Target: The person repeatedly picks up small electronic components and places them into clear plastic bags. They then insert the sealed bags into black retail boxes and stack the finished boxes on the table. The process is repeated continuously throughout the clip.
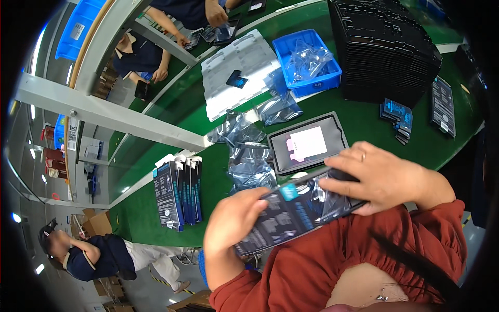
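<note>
Left hand (pixel 231 216) has its grip clamped on a black box (pixel 280 216), slanted near the tray (pixel 283 138) on the green desk (pixel 138 221). Right hand (pixel 384 177) is over some clear plastic (pixel 332 203) at the other end, can't tell if that grip's closed.

Brt ceiling lts (pixel 39 269), bags (pixel 279 108) w/ glare, box (pixel 285 214) blurry, edges bent.

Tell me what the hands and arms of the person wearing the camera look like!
The left hand and right hand are both bare, with no gloves. A thin, shiny ring sits on a right-hand finger. Loose, rusty-red sleeves leave the wrists uncovered.
</note>
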A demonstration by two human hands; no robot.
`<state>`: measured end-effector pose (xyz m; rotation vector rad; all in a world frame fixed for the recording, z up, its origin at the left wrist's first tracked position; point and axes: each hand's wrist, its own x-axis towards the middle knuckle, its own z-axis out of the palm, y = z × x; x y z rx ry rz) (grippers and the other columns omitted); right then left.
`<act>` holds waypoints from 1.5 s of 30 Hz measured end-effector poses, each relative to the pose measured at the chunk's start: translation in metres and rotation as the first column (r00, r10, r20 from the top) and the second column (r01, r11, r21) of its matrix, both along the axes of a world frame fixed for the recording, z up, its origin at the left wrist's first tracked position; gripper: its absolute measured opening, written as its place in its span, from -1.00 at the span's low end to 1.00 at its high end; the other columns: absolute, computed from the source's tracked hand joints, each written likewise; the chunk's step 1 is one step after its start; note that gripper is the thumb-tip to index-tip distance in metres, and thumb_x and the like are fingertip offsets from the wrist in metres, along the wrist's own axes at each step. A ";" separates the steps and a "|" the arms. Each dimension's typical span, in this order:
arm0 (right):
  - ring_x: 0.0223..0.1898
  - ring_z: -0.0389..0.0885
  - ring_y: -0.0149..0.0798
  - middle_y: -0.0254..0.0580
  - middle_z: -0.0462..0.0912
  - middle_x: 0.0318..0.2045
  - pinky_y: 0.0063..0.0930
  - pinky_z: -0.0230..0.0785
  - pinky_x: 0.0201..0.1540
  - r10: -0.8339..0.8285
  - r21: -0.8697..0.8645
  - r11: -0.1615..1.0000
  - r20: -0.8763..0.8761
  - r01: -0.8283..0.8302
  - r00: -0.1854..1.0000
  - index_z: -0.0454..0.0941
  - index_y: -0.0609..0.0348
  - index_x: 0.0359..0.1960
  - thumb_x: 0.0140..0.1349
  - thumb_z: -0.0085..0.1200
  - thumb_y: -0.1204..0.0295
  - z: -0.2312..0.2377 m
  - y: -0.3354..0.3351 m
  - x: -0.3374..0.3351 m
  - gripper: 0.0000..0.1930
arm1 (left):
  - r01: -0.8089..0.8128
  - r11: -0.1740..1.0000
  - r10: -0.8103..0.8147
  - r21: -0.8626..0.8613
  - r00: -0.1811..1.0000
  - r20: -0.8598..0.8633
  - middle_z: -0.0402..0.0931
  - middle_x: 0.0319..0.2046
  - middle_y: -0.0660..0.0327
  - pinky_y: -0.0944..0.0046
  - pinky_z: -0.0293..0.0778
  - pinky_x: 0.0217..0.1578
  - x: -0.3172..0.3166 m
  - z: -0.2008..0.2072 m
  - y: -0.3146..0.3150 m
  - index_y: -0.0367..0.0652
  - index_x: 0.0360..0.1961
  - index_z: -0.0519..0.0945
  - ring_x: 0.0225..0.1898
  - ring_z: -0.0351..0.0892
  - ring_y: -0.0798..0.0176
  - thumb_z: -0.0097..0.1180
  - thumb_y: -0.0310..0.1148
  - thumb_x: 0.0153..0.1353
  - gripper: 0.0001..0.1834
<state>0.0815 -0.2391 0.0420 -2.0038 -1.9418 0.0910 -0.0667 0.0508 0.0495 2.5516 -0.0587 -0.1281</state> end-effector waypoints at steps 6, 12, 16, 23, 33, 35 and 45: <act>0.08 0.41 0.05 0.07 0.38 0.10 -0.16 0.23 0.14 -0.328 0.168 0.924 -0.110 0.342 0.938 0.28 0.07 0.27 -0.29 0.38 0.35 -0.012 -0.010 0.038 -0.07 | -0.556 0.772 0.629 -0.308 0.736 0.249 0.57 -0.25 0.22 0.35 0.38 -0.17 -0.040 0.029 0.109 -0.37 -0.05 0.54 -0.26 0.45 0.38 -0.10 -0.16 0.42 -0.57; 0.10 0.40 0.08 0.12 0.37 0.12 -0.14 0.22 0.16 -0.211 0.173 0.961 -0.058 0.218 0.976 0.29 0.09 0.26 -0.24 0.39 0.29 -0.028 0.023 0.052 -0.10 | -0.808 0.589 0.771 -0.022 0.553 0.317 0.59 -0.18 0.06 0.29 0.40 -0.09 -0.073 0.016 0.223 -0.40 0.04 0.49 -0.19 0.52 0.27 -0.14 -0.32 0.40 -0.63; 0.12 0.38 0.13 0.18 0.35 0.14 -0.12 0.21 0.18 -0.159 0.105 0.982 0.008 0.157 0.987 0.30 0.07 0.26 -0.21 0.39 0.26 -0.041 0.043 0.064 -0.12 | -0.787 0.504 0.702 0.356 0.613 0.362 0.55 -0.06 -0.11 0.12 0.40 0.01 -0.052 0.008 0.214 -0.36 0.07 0.47 -0.03 0.55 -0.03 -0.12 -0.40 0.32 -0.64; 0.15 0.36 0.12 0.18 0.33 0.18 -0.14 0.21 0.20 -0.135 0.057 0.989 0.031 0.133 0.990 0.39 0.04 0.22 -0.15 0.36 0.20 -0.052 0.048 0.067 -0.22 | -0.864 0.437 0.462 0.251 0.455 0.761 0.51 -0.02 -0.03 0.09 0.31 0.12 -0.041 0.032 0.144 -0.32 0.02 0.52 0.05 0.46 -0.04 0.01 -0.38 0.29 -0.67; 0.09 0.39 0.12 0.16 0.38 0.11 -0.14 0.25 0.13 -0.238 0.188 0.955 0.022 0.230 0.971 0.40 0.08 0.19 -0.19 0.36 0.22 -0.042 0.045 0.060 -0.21 | -0.259 0.959 0.283 -0.118 0.913 0.295 0.62 -0.35 0.11 0.33 0.52 -0.31 0.041 -0.045 -0.021 -0.29 -0.17 0.62 -0.38 0.61 0.30 0.22 -0.44 0.16 -0.78; 0.04 0.42 0.12 0.18 0.41 0.06 -0.14 0.28 0.07 -0.356 0.237 0.911 0.038 0.337 0.934 0.40 0.15 0.17 -0.20 0.34 0.22 -0.035 0.043 0.053 -0.22 | -0.254 0.897 0.332 -0.362 0.927 0.172 0.62 -0.46 0.09 0.33 0.53 -0.44 0.041 -0.055 -0.031 -0.27 -0.24 0.64 -0.51 0.61 0.30 0.26 -0.36 0.16 -0.79; -0.14 0.50 0.15 0.30 0.39 0.03 -0.19 0.43 -0.08 -0.403 0.256 0.871 -0.119 0.420 0.908 0.24 0.33 0.24 0.00 0.25 -0.04 -0.028 0.041 -0.006 -0.12 | -0.170 0.013 0.257 -0.985 0.953 -0.161 0.45 0.07 0.08 0.13 0.35 0.14 0.073 -0.065 -0.063 -0.26 0.17 0.32 0.10 0.45 0.19 -0.11 -0.38 0.36 -0.62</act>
